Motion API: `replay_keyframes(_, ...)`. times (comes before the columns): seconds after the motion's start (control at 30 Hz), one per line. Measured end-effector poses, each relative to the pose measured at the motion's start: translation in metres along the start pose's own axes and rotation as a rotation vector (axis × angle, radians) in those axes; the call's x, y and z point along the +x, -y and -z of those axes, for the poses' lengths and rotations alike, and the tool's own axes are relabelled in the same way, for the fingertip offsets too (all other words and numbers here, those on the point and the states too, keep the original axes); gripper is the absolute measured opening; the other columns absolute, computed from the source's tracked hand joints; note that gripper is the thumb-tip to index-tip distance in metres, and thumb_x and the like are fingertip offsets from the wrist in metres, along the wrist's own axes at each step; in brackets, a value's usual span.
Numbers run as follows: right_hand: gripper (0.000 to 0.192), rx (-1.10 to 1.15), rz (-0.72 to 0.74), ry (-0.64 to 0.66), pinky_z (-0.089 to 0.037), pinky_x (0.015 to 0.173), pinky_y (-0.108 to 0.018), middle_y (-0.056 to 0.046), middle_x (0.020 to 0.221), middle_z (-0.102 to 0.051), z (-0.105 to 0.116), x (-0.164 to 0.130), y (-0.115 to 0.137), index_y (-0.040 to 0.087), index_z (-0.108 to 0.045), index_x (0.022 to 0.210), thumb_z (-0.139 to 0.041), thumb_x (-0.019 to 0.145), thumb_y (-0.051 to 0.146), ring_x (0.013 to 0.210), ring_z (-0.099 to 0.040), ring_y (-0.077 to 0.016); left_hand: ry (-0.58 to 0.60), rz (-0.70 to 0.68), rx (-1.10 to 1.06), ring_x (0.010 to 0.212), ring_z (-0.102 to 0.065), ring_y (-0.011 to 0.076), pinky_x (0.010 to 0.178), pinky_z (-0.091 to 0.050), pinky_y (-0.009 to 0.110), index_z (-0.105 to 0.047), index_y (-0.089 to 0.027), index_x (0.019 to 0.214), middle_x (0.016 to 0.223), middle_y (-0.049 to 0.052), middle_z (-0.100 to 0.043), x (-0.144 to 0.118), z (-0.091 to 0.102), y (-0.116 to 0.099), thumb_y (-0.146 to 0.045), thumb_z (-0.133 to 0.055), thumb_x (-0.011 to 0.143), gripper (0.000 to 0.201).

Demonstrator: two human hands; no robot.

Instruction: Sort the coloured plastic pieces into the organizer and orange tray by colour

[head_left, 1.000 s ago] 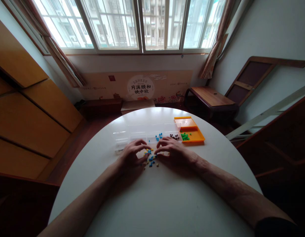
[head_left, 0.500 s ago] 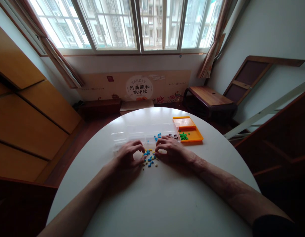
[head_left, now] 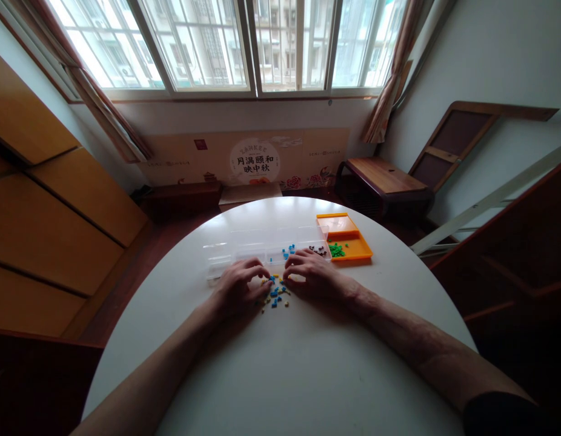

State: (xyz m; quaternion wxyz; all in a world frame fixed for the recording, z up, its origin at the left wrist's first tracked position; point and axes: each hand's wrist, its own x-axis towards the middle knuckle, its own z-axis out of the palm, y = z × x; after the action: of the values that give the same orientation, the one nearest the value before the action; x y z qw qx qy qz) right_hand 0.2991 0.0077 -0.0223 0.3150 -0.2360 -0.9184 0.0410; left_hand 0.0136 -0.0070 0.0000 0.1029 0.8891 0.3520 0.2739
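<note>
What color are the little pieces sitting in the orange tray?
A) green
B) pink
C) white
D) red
A: a small cluster of green pieces lies in the near part of the orange tray, just beyond the right hand.

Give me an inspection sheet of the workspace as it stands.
Surface: round white table.
Job's things: small pile of blue and yellow pieces between the hands; clear compartment box behind it with some blue and dark pieces; orange tray with green pieces.
Clutter: nothing seen.
Hands: left hand and right hand at the pile, fingers curled; grip unclear.
Cables: nothing seen.
Surroundings: window, curtains, wooden bench, cabinets.
</note>
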Motion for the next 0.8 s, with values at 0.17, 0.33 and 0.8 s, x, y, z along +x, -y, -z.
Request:
replay_keyframes(0.17, 0.006, -0.044, -0.096, -0.177, -0.05, 0.094, -0.038, -0.003, 0.105, -0.078, -0.0014, 0.0004, -0.0004, 0.026, -0.077, 0.101, -0.073, 0.106, 0.025, 0.099, -0.068, -0.0213, -0.013, 0.005, -0.041, 0.085, -0.067, 0.0177, 0.077, -0.05, 0.029, -0.078, -0.024, 0.096, 0.097, 0.003, -0.074, 0.0, -0.0015, 0.0017, -0.026, -0.075, 0.098, 0.004)
replay_keyframes(0.33, 0.009, -0.11, -0.341, -0.367, -0.051, 0.093, -0.041, -0.004, 0.103, -0.078, 0.0001, -0.0001, -0.0018, 0.026, -0.079, 0.099, -0.074, 0.106, 0.028, 0.098, -0.065, -0.0236, -0.02, -0.003, -0.022, 0.084, -0.067, 0.0173, 0.079, -0.05, 0.029, -0.078, -0.025, 0.096, 0.096, 0.003, -0.074, -0.0009, -0.0045, 0.0049, -0.026, -0.073, 0.1, 0.006)
replay_keyframes(0.8, 0.012, -0.076, -0.317, -0.25, -0.049, 0.102, -0.047, -0.007, 0.116, -0.078, -0.0026, 0.0004, -0.0002, 0.025, -0.077, 0.11, -0.073, 0.1, 0.021, 0.111, -0.064, -0.0279, 0.001, 0.074, 0.01, 0.077, -0.063, 0.0164, 0.079, -0.048, 0.031, -0.076, -0.023, 0.089, 0.092, 0.001, -0.073, -0.0015, -0.0014, -0.0006, -0.024, -0.076, 0.092, 0.004)
